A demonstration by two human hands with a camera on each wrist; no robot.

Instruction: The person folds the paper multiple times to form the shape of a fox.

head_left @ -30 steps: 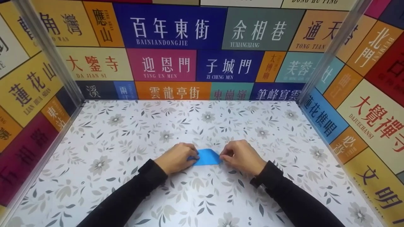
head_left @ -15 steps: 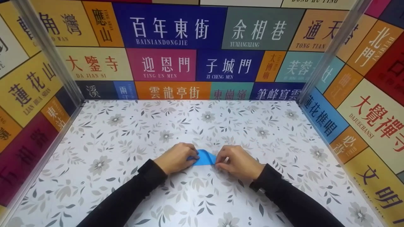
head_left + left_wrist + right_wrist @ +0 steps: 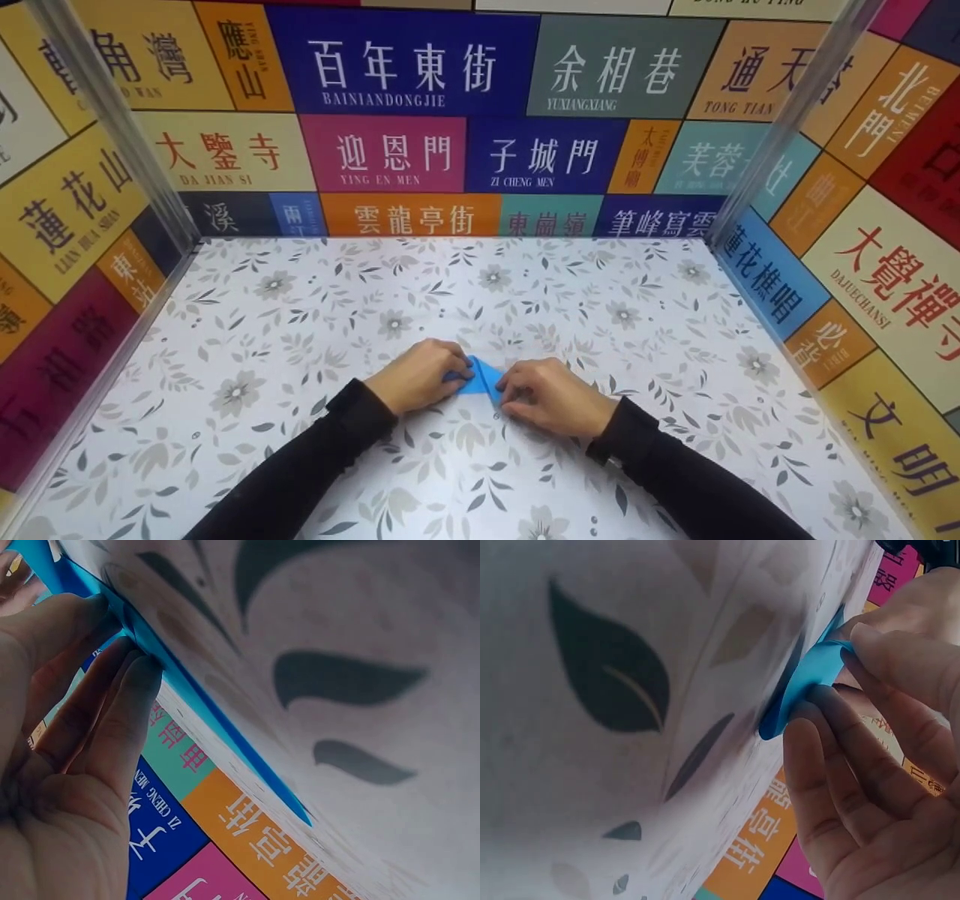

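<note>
The paper (image 3: pixel 475 385) lies on the surface (image 3: pixel 345 285) between the hands, long axis running left to right, its right end folded over, the crease slanting nearer and rightward. The left hand (image 3: pixel 421 375), fingers loosely spread, presses it; the right hand (image 3: pixel 559 396), nearly closed, pinches the folded flap.

Blue sheet (image 3: pixel 480 381): L end hidden by L hand (image 3: pixel 420 377), R edge partly by R hand (image 3: pixel 559 397). Head cam: sleeves (image 3: pixel 300 459) cut at btm, top-row signs (image 3: pixel 574 7) cropped. Leaf prints (image 3: pixel 345 679) blurry, L wrist cam.
</note>
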